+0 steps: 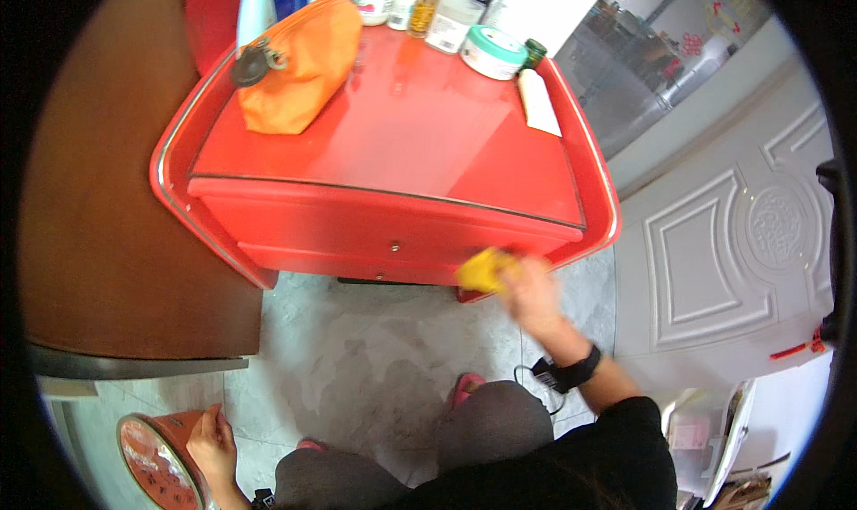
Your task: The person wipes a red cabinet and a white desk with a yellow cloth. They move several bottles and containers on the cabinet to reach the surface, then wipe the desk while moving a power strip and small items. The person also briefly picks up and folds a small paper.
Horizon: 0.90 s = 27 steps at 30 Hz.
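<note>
My right hand [532, 296] holds a yellow cloth [485, 271] against or close to the lower right front of a red dresser [321, 219]; both are blurred by motion. My left hand [214, 443] hangs at the lower left, beside a round red stool or bin [177, 430] with a watermelon-pattern top, its fingers loosely bent. Whether it touches that thing cannot be told. On the dresser top lies an orange zip pouch [301, 68] with a dark round tag. A white tube [539, 105] lies at the top's right side.
Several bottles, among them a clear one with a black cap [452, 23], and a green-lidded jar [494, 53] stand along the dresser's back. A brown wooden cabinet [134, 209] adjoins on the left. A pale panelled door [710, 256] and a plastic container [696, 430] are at the right.
</note>
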Motion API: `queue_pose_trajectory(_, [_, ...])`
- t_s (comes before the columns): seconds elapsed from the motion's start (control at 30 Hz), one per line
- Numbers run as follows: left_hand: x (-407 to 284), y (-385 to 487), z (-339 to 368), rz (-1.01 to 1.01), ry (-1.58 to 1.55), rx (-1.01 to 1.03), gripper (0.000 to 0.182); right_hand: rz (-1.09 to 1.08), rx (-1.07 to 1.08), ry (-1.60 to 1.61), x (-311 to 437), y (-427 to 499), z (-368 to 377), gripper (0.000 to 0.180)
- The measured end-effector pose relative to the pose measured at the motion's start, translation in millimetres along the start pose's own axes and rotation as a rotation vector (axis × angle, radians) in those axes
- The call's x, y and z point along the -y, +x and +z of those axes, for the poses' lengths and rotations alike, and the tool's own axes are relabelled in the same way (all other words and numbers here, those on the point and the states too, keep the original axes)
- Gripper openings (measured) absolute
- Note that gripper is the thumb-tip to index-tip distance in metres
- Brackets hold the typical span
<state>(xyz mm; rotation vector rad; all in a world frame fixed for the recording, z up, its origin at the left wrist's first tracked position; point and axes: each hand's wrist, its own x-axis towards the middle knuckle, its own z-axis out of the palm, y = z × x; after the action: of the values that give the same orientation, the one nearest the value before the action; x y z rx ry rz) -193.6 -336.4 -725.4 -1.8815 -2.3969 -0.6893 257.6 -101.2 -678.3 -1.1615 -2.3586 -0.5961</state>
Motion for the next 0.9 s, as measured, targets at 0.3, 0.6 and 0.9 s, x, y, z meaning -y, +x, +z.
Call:
queue_pose_trajectory(0.3, [-28, 40, 16, 0.087, -0.049, -0.030, 0.015, 0.357, 0.327, 0.095, -80, 98, -106, 0.031])
queue_pose_trajectory(0.6, [-15, 41, 7, 0.030, -0.048, 0.011, 0.016, 0.407, 0.259, 0.019, -99, 117, -85, 0.019])
queue_pose_trajectory(0.9, [-58, 82, -90, 0.016, -0.085, 0.150, 0.017, 0.346, 0.500, -0.018, -65, 99, -111, 0.022])
